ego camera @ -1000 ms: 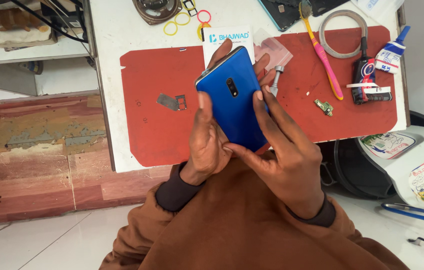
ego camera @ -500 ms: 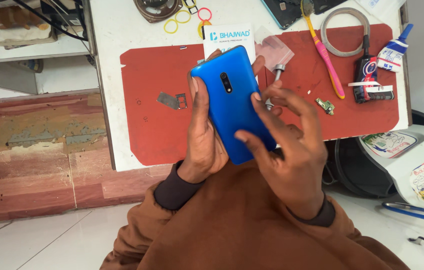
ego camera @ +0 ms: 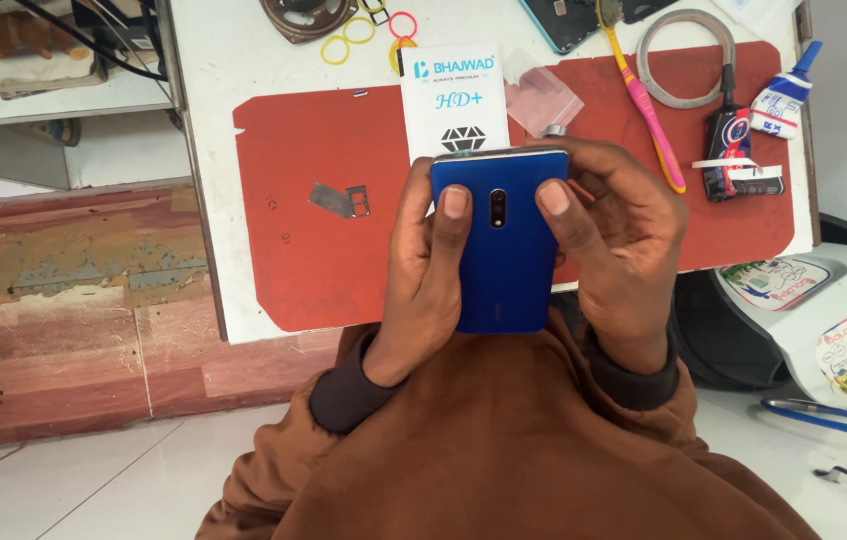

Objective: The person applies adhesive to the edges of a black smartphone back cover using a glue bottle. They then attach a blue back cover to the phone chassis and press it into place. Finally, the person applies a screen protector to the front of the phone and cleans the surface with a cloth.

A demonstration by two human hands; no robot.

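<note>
Head view, left hand [ego camera: 424, 270] and right hand [ego camera: 614, 240] gripping blue phone [ego camera: 499, 250] edges, above red mat [ego camera: 324, 230].

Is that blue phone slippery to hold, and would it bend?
The blue phone looks smooth and glossy on its back, so it is probably a bit slippery; the left hand and right hand grip it from both sides with thumbs on top. Its straight edges suggest it is stiff, not bendy. It would likely slide, not roll, on the red mat.
</note>
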